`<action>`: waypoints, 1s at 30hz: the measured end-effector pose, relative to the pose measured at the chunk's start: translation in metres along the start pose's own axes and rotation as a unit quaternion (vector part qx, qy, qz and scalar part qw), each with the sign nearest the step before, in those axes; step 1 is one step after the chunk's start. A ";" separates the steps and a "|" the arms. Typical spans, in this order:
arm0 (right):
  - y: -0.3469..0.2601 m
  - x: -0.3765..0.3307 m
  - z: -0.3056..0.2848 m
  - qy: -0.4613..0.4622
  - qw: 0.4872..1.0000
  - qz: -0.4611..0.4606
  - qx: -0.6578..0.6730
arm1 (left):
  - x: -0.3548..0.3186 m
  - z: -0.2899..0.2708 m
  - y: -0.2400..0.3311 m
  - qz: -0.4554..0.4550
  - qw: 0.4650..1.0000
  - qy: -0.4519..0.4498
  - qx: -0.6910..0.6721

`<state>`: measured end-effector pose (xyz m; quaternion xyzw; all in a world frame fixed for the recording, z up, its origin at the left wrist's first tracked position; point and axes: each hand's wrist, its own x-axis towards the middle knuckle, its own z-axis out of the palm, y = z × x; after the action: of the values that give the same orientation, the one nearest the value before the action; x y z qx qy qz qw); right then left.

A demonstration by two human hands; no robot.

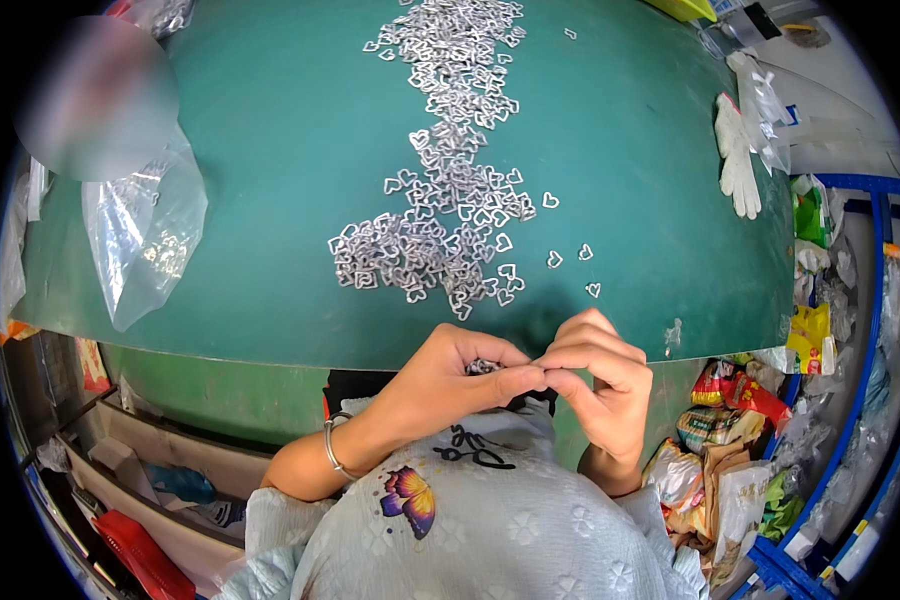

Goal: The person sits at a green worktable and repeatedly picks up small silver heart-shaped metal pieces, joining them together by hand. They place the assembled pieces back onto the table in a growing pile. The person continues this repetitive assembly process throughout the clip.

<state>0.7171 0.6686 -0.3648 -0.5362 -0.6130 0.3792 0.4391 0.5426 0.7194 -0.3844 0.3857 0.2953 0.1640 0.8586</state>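
Just in front of my body, at the table's near edge, my two hands meet fingertip to fingertip. My left hand point(450, 378) is closed around a few small silver heart-shaped metal pieces point(483, 367), which show between its thumb and fingers. The thumb and forefinger of my right hand point(608, 378) are pinched together against the left fingertips; what they grip is too small to make out. Beyond them, a long pile of similar open heart pieces point(410, 250) runs up the green tabletop point(640, 180). Several loose hearts point(554, 260) lie right of the pile.
A clear plastic bag point(145, 235) lies at the table's left, near a blurred patch. White gloves point(737, 160) rest at the right edge. Below right, colourful packets point(730, 400) crowd a blue metal frame point(875, 300). Lower left stands a beige drawer or bin point(160, 440) beside a red object point(140, 560).
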 end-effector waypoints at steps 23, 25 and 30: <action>0.046 -0.003 -0.015 0.183 0.927 0.045 -0.324 | 0.005 -0.002 -0.014 -0.014 0.986 -0.108 -0.127; 0.041 0.002 -0.009 0.165 0.945 0.020 -0.282 | 0.000 -0.003 -0.014 -0.024 0.987 -0.101 -0.119; 0.039 0.022 0.020 0.082 0.963 -0.025 -0.255 | -0.011 -0.011 -0.018 -0.027 0.987 -0.045 -0.149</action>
<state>0.7097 0.6963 -0.4049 -0.6444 -0.6643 0.1539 0.3461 0.5283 0.7086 -0.3994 0.2521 0.2390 0.1650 0.9231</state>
